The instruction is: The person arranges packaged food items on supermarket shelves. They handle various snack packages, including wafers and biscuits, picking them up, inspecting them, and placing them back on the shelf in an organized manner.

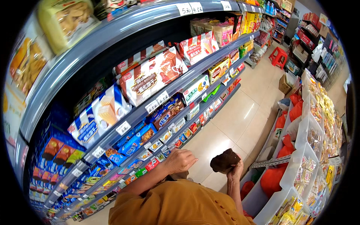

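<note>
In my right hand (236,168) is a dark brown cloth (225,161), bunched up and held over the aisle floor. My left hand (181,161) is raised beside the shelf edge with its fingers curled; whether anything small is inside them cannot be seen. Left of it stand shelves of packaged snacks. A brown-striped wafer packet (153,76) lies on an upper shelf between a blue-striped wafer packet (99,115) and a red-striped wafer packet (199,47). Blue cookie packets (137,139) fill the shelf below.
Metal shelf rails with price tags (157,102) run along the left. On the right are translucent plastic bins (299,147) of wrapped snacks, with red plastic bags (272,180) beside them. Farther down the tiled aisle (239,112) stand a red plastic stool (278,57) and a cardboard box (285,84).
</note>
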Demonstrator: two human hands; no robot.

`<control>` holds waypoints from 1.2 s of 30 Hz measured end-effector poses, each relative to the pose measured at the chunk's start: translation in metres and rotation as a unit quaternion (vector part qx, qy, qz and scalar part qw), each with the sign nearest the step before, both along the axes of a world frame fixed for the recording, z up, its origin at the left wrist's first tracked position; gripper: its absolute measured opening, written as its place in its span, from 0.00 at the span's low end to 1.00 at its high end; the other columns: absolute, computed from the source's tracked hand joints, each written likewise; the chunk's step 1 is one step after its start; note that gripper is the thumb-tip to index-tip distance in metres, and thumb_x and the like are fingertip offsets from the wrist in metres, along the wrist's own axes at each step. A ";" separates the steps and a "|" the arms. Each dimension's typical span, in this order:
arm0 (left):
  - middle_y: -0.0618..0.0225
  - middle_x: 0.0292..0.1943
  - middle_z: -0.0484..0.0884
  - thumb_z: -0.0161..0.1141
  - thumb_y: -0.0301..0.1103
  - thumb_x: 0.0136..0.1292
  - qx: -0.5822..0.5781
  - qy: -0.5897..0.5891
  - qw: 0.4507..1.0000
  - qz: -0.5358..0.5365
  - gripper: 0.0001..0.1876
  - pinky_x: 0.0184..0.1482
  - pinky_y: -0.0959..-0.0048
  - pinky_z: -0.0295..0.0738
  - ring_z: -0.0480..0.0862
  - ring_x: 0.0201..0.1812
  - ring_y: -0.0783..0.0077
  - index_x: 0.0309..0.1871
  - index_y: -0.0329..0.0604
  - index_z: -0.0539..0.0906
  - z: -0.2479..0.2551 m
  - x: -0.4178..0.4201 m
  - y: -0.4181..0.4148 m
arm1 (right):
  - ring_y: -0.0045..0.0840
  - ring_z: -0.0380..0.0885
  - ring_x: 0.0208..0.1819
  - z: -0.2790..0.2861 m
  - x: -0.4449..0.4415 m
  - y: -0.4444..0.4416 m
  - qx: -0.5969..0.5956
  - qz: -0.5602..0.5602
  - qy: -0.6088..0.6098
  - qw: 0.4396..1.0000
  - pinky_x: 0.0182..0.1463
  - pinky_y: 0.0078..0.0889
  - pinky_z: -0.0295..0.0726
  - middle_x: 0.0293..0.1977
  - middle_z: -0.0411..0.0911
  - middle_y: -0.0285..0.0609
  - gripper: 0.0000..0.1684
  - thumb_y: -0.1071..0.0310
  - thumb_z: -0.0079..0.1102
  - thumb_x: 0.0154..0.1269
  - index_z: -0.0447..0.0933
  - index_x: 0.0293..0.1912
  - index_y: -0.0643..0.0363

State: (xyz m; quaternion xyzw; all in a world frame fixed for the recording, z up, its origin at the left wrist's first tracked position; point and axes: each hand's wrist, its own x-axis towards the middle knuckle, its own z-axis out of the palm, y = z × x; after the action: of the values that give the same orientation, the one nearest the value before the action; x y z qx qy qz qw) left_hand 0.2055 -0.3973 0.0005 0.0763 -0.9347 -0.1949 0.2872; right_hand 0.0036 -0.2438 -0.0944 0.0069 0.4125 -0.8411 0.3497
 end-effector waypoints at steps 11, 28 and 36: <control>0.66 0.16 0.71 0.59 0.29 0.49 0.026 0.077 0.993 -0.085 0.06 0.18 0.72 0.66 0.74 0.17 0.67 0.20 0.40 0.74 0.022 -0.093 -0.094 | 0.29 0.74 0.26 0.049 -0.076 -0.119 -0.004 0.022 0.074 0.997 0.35 0.28 0.76 0.24 0.73 0.43 0.20 0.60 0.41 0.53 0.72 0.35 0.69; 0.68 0.22 0.75 0.63 0.28 0.43 -0.023 0.088 0.979 0.181 0.08 0.21 0.74 0.68 0.75 0.22 0.69 0.29 0.39 0.78 0.073 -0.151 -0.159 | 0.16 0.71 0.27 0.093 -0.178 -0.311 -0.015 0.401 0.238 0.885 0.34 0.16 0.70 0.23 0.74 0.38 0.26 0.74 0.52 0.56 0.61 0.56 0.64; 0.61 0.27 0.75 0.60 0.21 0.43 -0.123 0.131 0.910 0.374 0.08 0.29 0.70 0.69 0.75 0.28 0.61 0.29 0.34 0.77 0.116 -0.197 -0.172 | 0.14 0.70 0.23 0.123 -0.226 -0.348 -0.095 0.491 0.263 0.825 0.29 0.13 0.67 0.20 0.74 0.37 0.10 0.73 0.55 0.55 0.73 0.38 0.65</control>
State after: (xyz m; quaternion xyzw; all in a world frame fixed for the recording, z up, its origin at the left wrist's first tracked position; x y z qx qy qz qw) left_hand 0.0086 -0.5690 0.1165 0.3582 -0.8085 0.0347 0.4657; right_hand -0.2224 -0.5915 0.0283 -0.4511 0.3557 -0.5633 0.5938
